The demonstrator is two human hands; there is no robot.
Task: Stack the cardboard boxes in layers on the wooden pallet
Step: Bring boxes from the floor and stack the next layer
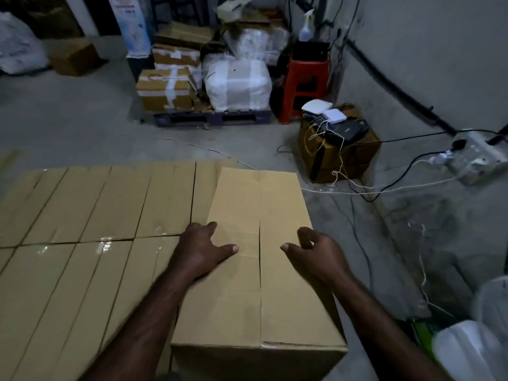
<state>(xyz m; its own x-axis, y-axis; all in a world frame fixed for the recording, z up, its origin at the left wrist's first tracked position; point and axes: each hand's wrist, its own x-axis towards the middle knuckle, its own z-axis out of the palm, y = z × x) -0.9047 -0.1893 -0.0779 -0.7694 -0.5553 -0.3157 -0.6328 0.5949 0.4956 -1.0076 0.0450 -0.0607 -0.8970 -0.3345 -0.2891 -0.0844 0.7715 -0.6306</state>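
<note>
Left: taped boxes (82, 215) sit packed edge to edge in a flat layer. Your left hand (203, 248) lies spread on the cardboard box (261, 284), thumb out across the top and fingers along its left edge. That box sits at the right end of the layer, a level higher, with its top seam running away from you. Your right hand (316, 251) grips its right edge, fingers curled and thumb on top. Right of it, loose cables (384, 188) cross the floor (371, 243). A brown carton (341, 158) farther back carries white devices (324, 111).
</note>
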